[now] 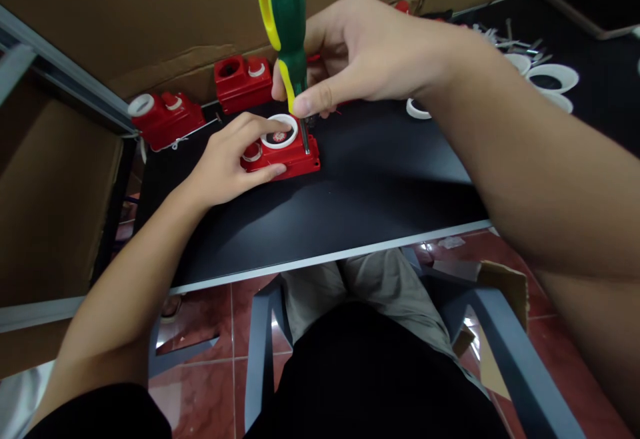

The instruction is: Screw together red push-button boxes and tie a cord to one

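A red plastic housing (299,167) with a white ring (269,143) around its round opening lies on the black table. My left hand (231,155) grips it from the left, thumb along the near side and fingers over the ring. In my right hand (345,59) is a green and yellow screwdriver (290,32), held upright between thumb and fingers. Its metal shaft points down at the right end of the housing, where the tip meets the top face. Whether a screw sits under the tip is too small to tell.
Two more red housings, one at the back left (173,122) and one behind (243,85), stand against a cardboard wall (165,19). Loose white rings (555,79) and small metal pieces (520,45) lie at the right. The table's pale front edge (330,257) runs before my lap.
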`<state>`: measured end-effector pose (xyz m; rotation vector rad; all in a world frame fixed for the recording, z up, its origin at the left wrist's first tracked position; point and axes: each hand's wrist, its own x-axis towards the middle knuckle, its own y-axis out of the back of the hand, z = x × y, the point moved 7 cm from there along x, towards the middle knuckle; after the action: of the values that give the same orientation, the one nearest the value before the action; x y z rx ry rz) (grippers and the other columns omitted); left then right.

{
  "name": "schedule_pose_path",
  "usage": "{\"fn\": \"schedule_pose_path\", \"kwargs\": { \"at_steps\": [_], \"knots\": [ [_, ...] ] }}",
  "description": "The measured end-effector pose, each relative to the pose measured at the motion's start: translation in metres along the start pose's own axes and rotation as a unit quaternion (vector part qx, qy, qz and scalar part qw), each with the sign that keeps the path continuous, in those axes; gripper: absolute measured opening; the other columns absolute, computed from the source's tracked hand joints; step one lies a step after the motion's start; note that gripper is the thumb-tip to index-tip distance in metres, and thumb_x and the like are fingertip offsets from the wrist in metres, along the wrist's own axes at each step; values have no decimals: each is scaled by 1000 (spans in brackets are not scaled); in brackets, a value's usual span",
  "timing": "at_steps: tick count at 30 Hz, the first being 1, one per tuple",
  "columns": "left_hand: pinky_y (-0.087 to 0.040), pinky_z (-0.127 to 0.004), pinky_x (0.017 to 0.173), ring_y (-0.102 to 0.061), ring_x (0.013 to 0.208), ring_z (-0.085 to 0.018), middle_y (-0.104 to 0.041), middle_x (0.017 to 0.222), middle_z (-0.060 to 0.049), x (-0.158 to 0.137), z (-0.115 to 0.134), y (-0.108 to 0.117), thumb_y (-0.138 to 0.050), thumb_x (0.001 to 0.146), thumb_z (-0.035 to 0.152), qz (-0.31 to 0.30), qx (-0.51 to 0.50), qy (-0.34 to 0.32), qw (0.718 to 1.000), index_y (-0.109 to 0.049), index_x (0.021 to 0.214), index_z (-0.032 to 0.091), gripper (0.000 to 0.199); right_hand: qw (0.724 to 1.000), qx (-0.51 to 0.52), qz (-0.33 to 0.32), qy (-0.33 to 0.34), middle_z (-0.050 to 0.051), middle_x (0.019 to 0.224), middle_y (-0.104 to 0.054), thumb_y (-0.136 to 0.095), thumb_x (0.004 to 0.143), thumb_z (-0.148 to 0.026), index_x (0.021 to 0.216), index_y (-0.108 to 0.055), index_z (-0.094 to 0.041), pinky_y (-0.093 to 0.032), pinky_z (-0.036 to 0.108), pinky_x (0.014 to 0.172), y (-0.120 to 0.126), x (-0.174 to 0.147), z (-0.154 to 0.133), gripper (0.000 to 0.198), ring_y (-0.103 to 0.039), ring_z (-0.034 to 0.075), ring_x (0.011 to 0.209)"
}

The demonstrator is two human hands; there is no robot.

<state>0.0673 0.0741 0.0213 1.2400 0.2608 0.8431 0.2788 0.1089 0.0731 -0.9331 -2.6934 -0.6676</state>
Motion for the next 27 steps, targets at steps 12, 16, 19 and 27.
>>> {"fn": "schedule_pose_path", "kwargs": {
  "at_steps": [12, 16, 19, 27],
  "knots": [
    [-67, -55, 125, -80, 136, -34, -85, 154, -11, -1, 3, 1, -77, 117, 78, 32, -10, -63, 997, -78, 157, 23, 68, 995, 90, -39, -10, 6, 120, -88, -111, 91, -33, 126, -78, -5, -67, 14, 76, -1, -2, 8, 55, -79, 5, 92],
    [-68, -59, 126, -78, 135, -33, -84, 156, -7, -1, -1, 0, -80, 116, 75, 21, -11, -58, 998, -76, 160, 27, 65, 996, 83, -37, 3, 3, 110, -87, -102, 92, -10, 116, -77, -6, -67, 14, 73, -2, 0, 3, 35, -82, 6, 91],
    [-67, -62, 126, -77, 135, -34, -83, 157, -6, -1, -4, -1, -81, 115, 74, 16, -14, -53, 998, -75, 161, 30, 64, 997, 75, -28, 5, 0, 102, -86, -95, 92, 2, 108, -74, -8, -62, 13, 65, -4, 3, -1, 27, -78, 4, 80],
    [-67, -62, 126, -77, 135, -36, -82, 157, -8, 0, -6, -1, -85, 114, 74, 19, -32, -61, 997, -77, 161, 27, 67, 999, 32, 11, -10, -9, 83, -77, -100, 91, -3, 94, -69, -12, -48, 12, 53, -13, 3, -13, 33, -65, -1, 62]
  ]
}}
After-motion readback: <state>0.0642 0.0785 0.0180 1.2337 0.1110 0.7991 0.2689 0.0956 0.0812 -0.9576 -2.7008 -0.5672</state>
